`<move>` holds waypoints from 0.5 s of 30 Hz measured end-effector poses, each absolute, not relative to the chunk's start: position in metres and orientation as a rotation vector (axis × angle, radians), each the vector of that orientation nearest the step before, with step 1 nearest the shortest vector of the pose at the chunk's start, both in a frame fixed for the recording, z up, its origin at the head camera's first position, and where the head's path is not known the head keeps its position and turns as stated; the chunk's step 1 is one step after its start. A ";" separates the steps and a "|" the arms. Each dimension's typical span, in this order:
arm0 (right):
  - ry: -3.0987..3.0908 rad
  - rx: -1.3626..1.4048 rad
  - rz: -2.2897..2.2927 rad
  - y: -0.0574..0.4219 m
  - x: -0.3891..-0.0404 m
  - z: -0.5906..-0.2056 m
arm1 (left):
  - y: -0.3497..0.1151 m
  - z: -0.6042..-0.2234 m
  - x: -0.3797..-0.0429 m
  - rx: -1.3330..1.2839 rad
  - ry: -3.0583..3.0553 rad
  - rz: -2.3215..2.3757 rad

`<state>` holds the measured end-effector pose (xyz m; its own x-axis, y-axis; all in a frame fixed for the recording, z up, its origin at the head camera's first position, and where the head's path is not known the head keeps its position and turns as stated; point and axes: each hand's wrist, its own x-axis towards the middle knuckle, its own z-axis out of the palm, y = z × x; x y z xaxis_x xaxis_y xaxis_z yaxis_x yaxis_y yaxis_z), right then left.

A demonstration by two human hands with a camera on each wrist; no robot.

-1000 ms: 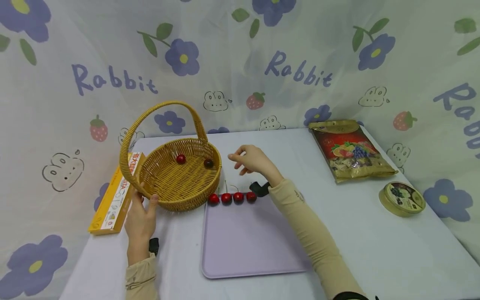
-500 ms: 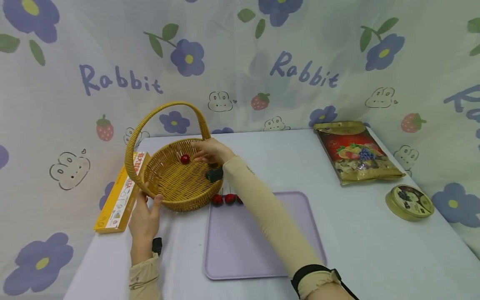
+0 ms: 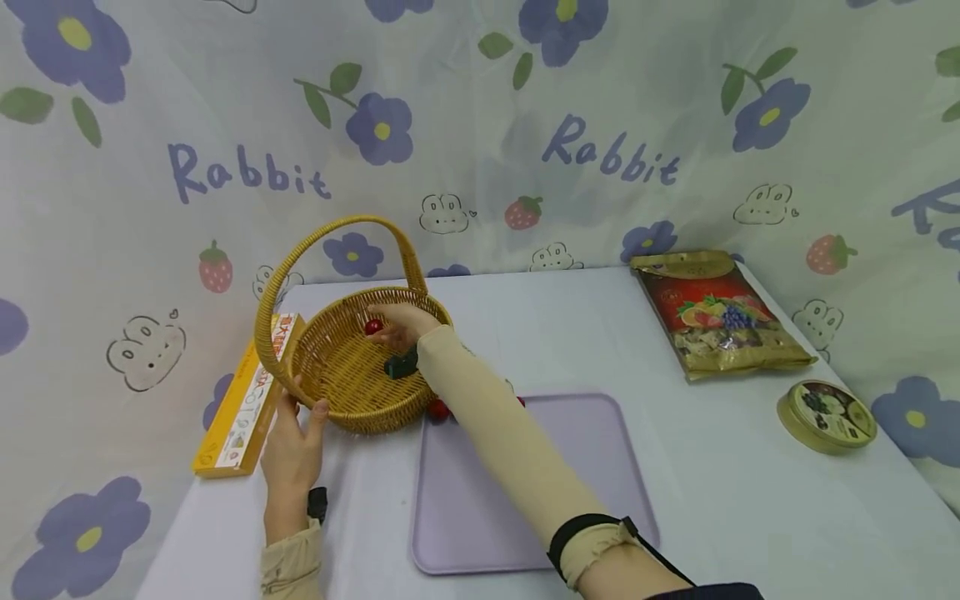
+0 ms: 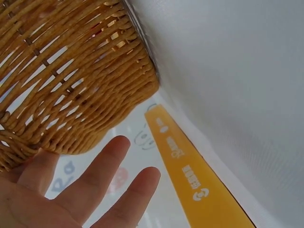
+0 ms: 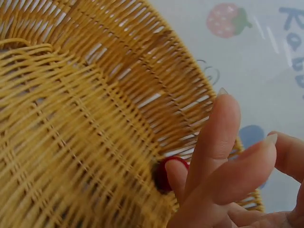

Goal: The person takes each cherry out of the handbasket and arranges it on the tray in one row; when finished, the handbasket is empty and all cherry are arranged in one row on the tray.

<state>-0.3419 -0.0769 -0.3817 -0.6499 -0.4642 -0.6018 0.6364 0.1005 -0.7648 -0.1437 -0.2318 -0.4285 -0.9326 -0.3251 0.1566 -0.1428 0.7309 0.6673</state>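
The head camera looks forward and down from above the near side of the table, covering the basket [image 3: 367,422], tray [image 3: 476,512] and printed backdrop [image 3: 480,125] at a distance. The left wrist camera sits close behind the left hand [image 4: 80,197], its view rolled, facing the basket's outer wall and the orange box [image 4: 199,187]; the head view shares both. The right wrist camera, close to the right hand [image 5: 228,183], faces the basket's interior. One cherry [image 5: 161,180], partly covered there, probably also appears in the head view.
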 end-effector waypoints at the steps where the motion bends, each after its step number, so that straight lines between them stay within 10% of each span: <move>1: 1.535 0.181 -1.678 -0.080 -0.342 -0.384 | -0.232 -0.428 -0.143 0.368 -2.674 -1.000; 15: 1.352 0.363 -1.838 -0.109 -0.349 -0.406 | -0.231 -0.430 -0.142 0.370 -2.654 -0.979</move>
